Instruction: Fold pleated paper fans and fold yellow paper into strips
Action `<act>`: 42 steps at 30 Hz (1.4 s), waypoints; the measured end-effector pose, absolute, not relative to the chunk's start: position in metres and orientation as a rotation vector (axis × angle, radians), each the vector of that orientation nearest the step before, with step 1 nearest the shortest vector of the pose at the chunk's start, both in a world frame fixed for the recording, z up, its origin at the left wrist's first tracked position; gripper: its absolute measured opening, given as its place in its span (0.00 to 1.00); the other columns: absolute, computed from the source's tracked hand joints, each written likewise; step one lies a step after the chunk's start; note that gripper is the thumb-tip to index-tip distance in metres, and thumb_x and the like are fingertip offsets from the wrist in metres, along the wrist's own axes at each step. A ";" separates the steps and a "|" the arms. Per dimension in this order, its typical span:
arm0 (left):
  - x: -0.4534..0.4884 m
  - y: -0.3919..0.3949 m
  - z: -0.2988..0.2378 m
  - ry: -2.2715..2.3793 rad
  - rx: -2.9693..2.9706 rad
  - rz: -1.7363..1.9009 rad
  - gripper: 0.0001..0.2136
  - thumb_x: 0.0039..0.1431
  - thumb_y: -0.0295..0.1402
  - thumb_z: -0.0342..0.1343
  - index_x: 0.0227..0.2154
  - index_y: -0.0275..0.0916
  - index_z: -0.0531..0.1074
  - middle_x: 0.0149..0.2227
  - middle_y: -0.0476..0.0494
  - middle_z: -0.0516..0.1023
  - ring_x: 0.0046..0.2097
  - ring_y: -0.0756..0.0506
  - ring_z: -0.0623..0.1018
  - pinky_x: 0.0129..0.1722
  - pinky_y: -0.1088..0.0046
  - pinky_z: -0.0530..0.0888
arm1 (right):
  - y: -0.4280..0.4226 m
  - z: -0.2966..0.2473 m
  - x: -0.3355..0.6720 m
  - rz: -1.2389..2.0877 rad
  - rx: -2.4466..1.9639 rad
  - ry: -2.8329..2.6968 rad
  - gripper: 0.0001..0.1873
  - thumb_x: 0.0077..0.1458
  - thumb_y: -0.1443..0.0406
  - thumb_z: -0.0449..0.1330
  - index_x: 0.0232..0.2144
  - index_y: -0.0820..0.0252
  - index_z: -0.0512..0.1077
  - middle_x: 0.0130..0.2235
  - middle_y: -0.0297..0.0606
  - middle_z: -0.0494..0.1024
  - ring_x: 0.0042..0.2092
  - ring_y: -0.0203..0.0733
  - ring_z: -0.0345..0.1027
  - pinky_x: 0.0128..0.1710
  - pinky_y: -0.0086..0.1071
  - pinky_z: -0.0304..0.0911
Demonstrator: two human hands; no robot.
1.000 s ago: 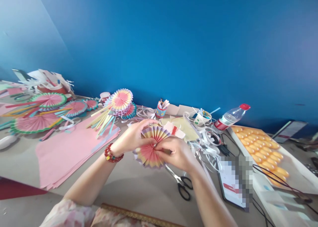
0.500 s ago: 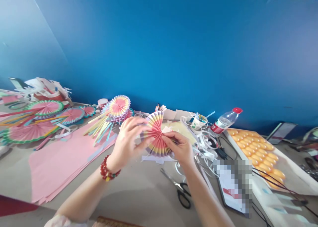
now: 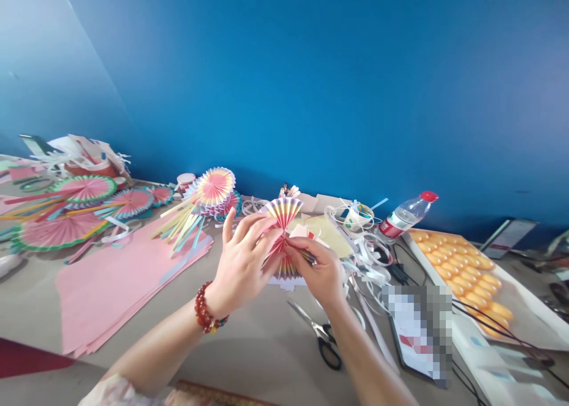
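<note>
A pleated paper fan (image 3: 283, 211), striped pink, yellow and purple, is held up above the table between both hands. My right hand (image 3: 319, 268) pinches it at the gathered centre and its right edge. My left hand (image 3: 245, 256), wearing a red bead bracelet, closes over the fan's left side with thumb and fingers; the little finger sticks up. Much of the fan's left half is hidden behind those fingers. Below the hands lies a pair of scissors (image 3: 316, 329) with black handles, touched by neither hand.
Finished fans (image 3: 216, 186) with paper strips lie beyond a pink paper stack (image 3: 120, 281). To the right are tangled white strips (image 3: 370, 249), a bottle (image 3: 406, 216) with a red cap, a phone (image 3: 411, 329) and a tray (image 3: 533, 323) of orange oval pieces.
My left hand has moved right and closed onto the fan. The fan's left side is squeezed in, so it looks narrower, like a bow. My right hand keeps its pinch.
</note>
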State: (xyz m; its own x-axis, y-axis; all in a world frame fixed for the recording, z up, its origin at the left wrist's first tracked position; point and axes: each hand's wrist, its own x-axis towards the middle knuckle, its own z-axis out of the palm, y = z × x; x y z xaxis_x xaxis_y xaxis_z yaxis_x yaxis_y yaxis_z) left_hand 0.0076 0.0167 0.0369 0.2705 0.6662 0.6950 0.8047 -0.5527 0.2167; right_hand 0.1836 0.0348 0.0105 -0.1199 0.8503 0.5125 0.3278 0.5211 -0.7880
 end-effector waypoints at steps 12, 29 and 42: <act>-0.005 0.019 0.045 -1.290 -2.525 -1.095 0.17 0.65 0.27 0.50 0.54 0.48 0.70 0.56 0.49 0.76 0.62 0.40 0.67 0.67 0.43 0.39 | 0.038 0.012 0.192 0.644 -0.951 -1.773 0.07 0.57 0.66 0.62 0.39 0.56 0.77 0.39 0.37 0.83 0.40 0.42 0.77 0.42 0.33 0.72; -0.005 0.015 0.050 -1.283 -2.501 -1.073 0.13 0.60 0.26 0.51 0.46 0.43 0.72 0.55 0.46 0.76 0.63 0.37 0.66 0.67 0.42 0.36 | 0.030 0.018 0.187 0.430 -0.939 -1.854 0.08 0.57 0.68 0.62 0.40 0.55 0.77 0.39 0.38 0.82 0.41 0.44 0.77 0.42 0.35 0.72; -0.004 0.011 0.055 -1.314 -2.576 -1.016 0.15 0.61 0.39 0.55 0.49 0.41 0.69 0.56 0.39 0.74 0.63 0.36 0.65 0.67 0.44 0.33 | 0.033 0.020 0.192 0.478 -0.846 -1.929 0.11 0.58 0.68 0.60 0.43 0.54 0.76 0.42 0.38 0.82 0.45 0.44 0.77 0.46 0.36 0.72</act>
